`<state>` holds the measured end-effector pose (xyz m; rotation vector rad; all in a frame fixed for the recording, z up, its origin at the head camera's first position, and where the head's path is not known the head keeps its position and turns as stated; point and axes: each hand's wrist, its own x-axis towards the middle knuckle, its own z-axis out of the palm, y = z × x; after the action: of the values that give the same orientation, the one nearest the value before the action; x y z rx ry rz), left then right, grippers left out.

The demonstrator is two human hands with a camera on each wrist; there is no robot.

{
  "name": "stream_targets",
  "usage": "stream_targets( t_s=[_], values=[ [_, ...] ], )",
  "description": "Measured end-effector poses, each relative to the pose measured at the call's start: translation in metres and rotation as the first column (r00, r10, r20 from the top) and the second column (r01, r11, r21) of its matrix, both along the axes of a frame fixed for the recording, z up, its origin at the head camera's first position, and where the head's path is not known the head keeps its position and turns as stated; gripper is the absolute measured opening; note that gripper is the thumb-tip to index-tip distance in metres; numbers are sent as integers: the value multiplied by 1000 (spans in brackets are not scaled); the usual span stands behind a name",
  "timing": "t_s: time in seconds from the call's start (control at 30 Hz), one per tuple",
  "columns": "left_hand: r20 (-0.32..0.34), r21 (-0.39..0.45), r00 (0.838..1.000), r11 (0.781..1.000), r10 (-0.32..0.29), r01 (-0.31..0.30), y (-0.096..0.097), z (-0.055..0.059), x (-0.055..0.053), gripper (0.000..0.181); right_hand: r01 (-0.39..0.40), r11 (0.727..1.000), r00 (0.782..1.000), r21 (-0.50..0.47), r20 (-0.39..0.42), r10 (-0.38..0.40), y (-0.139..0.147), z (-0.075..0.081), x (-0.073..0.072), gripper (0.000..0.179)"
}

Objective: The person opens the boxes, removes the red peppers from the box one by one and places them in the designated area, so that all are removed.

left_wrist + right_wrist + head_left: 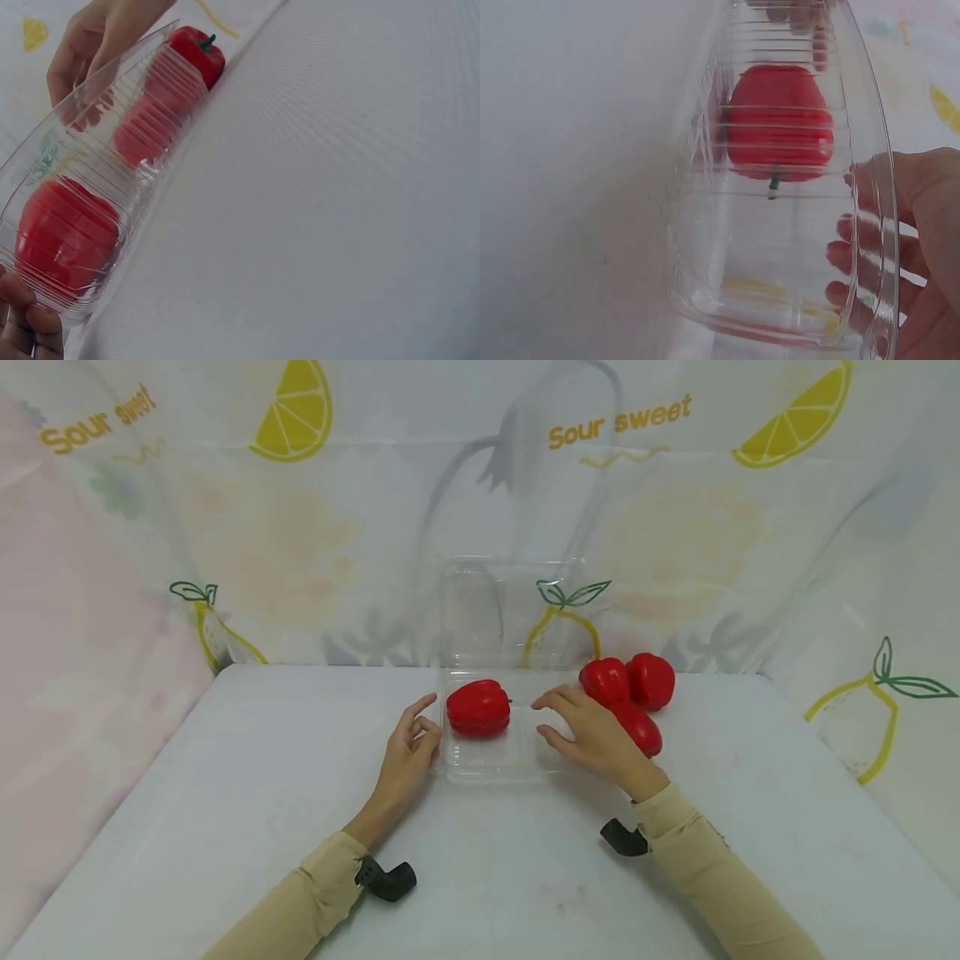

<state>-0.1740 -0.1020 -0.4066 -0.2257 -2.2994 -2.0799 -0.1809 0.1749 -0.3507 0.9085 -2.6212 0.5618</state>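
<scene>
A clear plastic clamshell box (480, 774) lies on the table with its lid (480, 610) raised at the back. In its left part a red bell pepper (478, 708) lies on its side, stem to the right. My left hand (408, 756) holds the box's left rim, index finger raised; its fingertips (45, 321) show at the box's corner in the left wrist view. Over the box's right part is my right hand (596, 739), thumb and fingers spread apart, nothing between them. Through the clear wall, the right wrist view shows its fingers (840, 257) apart from the pepper (780, 124).
Three more red peppers sit clustered right of the box: one at the back left (602, 681), one at the back right (651, 681) and one in front (639, 729), partly behind my right hand. A lemon-printed cloth (420, 527) hangs behind the white table (480, 868).
</scene>
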Motion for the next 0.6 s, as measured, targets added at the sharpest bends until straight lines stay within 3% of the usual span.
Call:
stream_targets(
  t_s=[0.3,0.6],
  values=[
    [-53,-16,998,1000,24,-25,2,-2,1,50,-35,999,999,16,-1,35,-19,-3,-1,38],
    [-47,0,999,1000,18,-18,1,-2,1,51,-31,999,1000,35,-5,31,-31,-3,-3,45]
  ],
)
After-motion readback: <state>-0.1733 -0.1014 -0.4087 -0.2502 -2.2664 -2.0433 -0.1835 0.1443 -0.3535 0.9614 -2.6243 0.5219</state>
